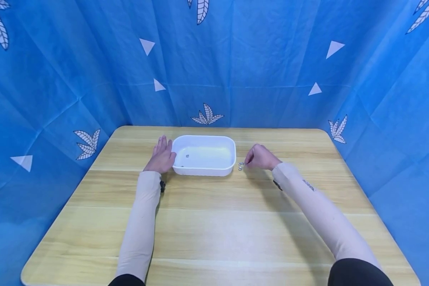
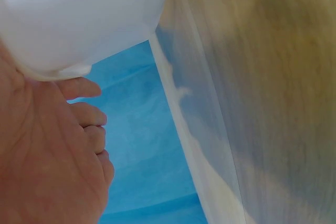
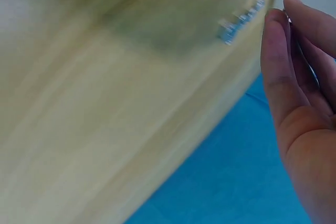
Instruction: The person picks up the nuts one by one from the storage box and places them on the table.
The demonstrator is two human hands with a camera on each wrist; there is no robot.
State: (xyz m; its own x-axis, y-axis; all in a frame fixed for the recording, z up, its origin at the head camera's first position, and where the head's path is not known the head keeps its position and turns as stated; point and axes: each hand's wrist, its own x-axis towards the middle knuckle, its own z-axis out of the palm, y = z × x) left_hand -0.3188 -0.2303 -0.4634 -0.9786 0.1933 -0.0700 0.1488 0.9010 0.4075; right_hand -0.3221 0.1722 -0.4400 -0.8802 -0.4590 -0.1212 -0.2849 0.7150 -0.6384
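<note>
A white plastic basin stands on the table, with small silvery metal pieces lying inside on its left. My left hand rests against the basin's left end, fingers extended. In the left wrist view, the hand lies along the basin's white wall. Right of the basin, several small shiny metal pieces lie close together. My right hand is just beside them, thumb and fingertips together. In the right wrist view, a tiny glint shows between the right hand's fingertips; loose metal pieces look blurred.
The light wooden table has rounded corners. Blue curtains with white leaf and triangle prints hang behind it and along both sides. The table edge and blue cloth below it show in the right wrist view.
</note>
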